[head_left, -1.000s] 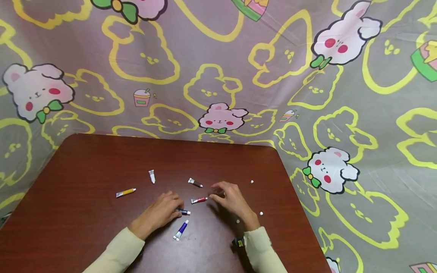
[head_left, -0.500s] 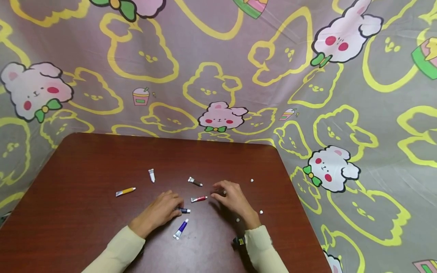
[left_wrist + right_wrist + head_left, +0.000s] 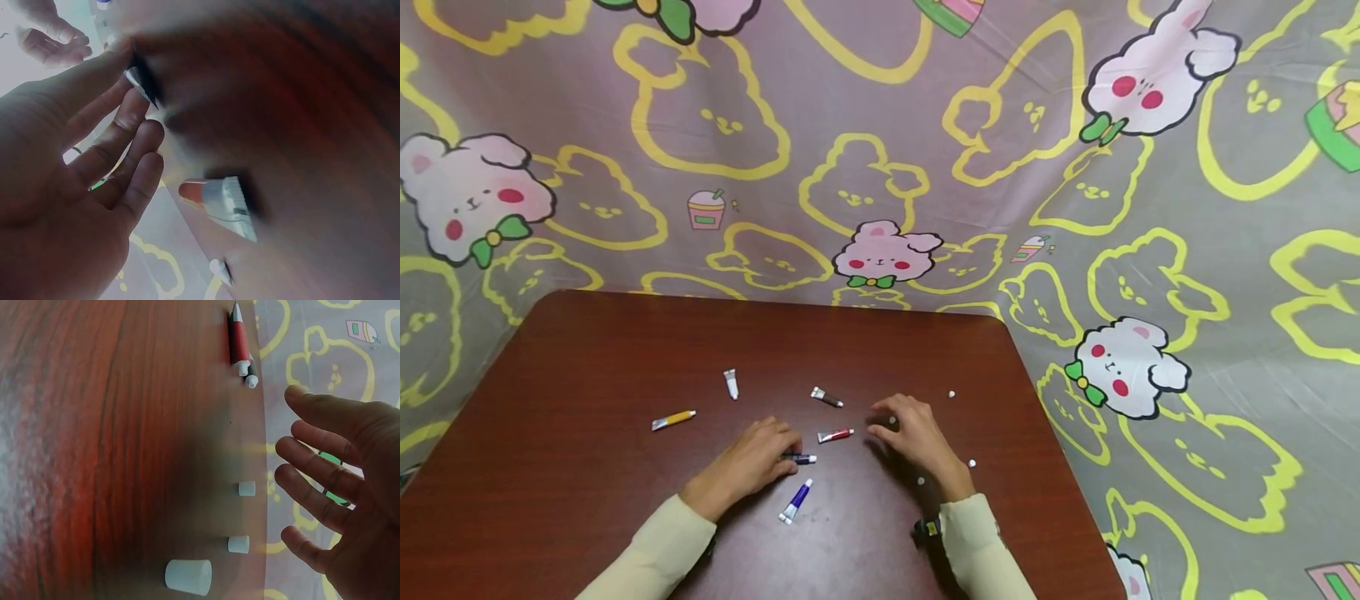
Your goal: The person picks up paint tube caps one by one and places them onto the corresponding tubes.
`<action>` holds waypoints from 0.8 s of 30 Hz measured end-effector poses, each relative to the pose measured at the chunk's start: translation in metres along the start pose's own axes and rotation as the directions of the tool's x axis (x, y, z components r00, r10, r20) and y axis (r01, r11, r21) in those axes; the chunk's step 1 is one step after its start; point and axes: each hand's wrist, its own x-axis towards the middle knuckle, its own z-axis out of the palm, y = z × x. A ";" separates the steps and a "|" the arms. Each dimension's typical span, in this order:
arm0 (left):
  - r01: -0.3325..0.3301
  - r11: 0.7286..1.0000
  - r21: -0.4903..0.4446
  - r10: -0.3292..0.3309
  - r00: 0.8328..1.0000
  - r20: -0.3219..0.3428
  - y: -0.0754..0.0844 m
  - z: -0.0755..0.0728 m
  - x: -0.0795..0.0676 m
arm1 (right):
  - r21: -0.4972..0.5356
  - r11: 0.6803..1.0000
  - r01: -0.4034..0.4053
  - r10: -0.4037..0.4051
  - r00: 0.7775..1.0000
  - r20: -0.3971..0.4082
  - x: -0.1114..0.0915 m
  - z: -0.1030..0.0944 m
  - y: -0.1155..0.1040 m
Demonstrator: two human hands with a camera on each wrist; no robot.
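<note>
My left hand (image 3: 762,454) pinches the crimped end of a dark blue paint tube (image 3: 806,459) between thumb and fingers, low over the table. In the left wrist view that tube (image 3: 142,86) shows at the fingertips, its front part hidden. My right hand (image 3: 917,433) hovers to the right of a red paint tube (image 3: 836,435), fingers relaxed and holding nothing. A violet-blue tube (image 3: 798,501) lies just nearer the person. Beyond the red one is a brown tube (image 3: 827,397). Small white caps (image 3: 189,576) stand on the table below the right hand in the right wrist view.
A yellow paint tube (image 3: 673,420) and a white one (image 3: 731,384) lie left of centre on the brown table (image 3: 587,500). More white caps (image 3: 972,462) are scattered on the right. A patterned cloth (image 3: 760,192) hangs behind the table and along its right side.
My right hand has drawn slightly rightward, away from the red tube's tip. The left hand keeps its grip on the dark blue tube; the head view has shifted a little.
</note>
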 end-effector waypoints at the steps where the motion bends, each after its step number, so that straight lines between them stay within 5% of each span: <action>1: 0.002 1.000 0.003 -0.002 1.000 0.001 0.000 0.000 0.000 | -0.001 1.000 -0.001 0.001 1.000 -0.001 0.000 0.000 0.001; 12: 0.004 0.999 0.042 -0.001 0.997 -0.074 0.004 -0.001 0.009 | -0.008 0.998 -0.060 0.060 0.998 0.009 -0.003 -0.001 0.006; 24: 0.106 0.994 0.029 -0.102 0.988 -0.118 0.013 0.004 0.022 | -0.080 0.990 -0.115 0.116 0.993 0.008 -0.007 -0.002 0.013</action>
